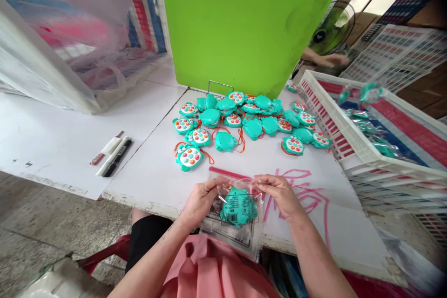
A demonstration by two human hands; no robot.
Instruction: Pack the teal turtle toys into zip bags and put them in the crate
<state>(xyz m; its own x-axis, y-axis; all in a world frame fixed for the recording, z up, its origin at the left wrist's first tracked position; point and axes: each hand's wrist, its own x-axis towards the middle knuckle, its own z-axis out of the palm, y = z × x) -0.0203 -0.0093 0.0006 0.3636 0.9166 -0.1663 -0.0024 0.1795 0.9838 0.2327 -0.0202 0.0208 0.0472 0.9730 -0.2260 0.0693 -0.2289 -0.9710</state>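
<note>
A clear plastic bag (256, 202) with a turquoise animal-shaped toy (239, 206) inside is stretched between my hands at the table's front edge. My left hand (202, 199) pinches the bag's upper left corner, and my right hand (279, 193) pinches its upper right. Black print and a barcode show over the toy's back. More flat clear bags (226, 237) lie beneath, partly over my lap. Beyond my hands is a heap of similar toys (225, 141) with orange cords, some showing coloured buttons, others lying button side down.
A green panel (244, 23) stands behind the heap. Markers and a cutter (111, 153) lie at left, near a large plastic bag (45, 56). The white crate (391, 167) at right contains bagged toys; blurred toys (370, 93) appear above it, near another person's hand (331, 59).
</note>
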